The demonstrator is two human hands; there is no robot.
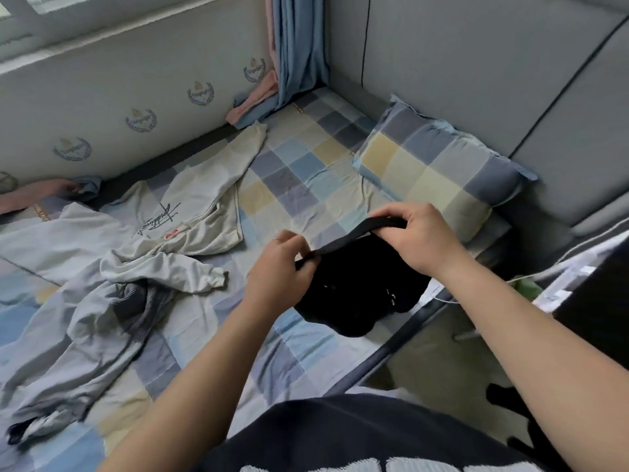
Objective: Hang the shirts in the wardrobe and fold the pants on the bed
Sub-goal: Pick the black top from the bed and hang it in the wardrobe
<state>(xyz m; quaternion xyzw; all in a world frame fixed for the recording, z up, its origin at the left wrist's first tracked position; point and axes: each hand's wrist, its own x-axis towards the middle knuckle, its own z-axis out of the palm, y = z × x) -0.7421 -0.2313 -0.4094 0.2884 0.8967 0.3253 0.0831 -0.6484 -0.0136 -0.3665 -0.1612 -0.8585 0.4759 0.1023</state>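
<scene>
- So, head view, the only one going: the person stands at the side of the bed (306,175) with a black garment (357,287) in front of them, near the edge of the mattress.
- Left hand (282,270) pinches one end of its waistband (354,233) between thumb and curled fingers. Right hand (418,233) is curled over the other end, gripping it.
- The band is stretched between the two hands and lifted a little. The rest of the black cloth bunches up below and between the wrists, resting on the checked sheet.
- My guess is these are the pants and this is the start of the folding step: getting the waist straight first.
- Next move probably calls for shaking the legs out and laying them flat. Right now it's a dark lump and I can't tell where the legs even are.
- A cream shirt (204,199) and a grey shirt (85,328) lie spread out and crumpled to the left, well apart from the hands, so the hanging part looks not yet done for those.
- A checked pillow (439,168) sits just beyond the right hand.
</scene>
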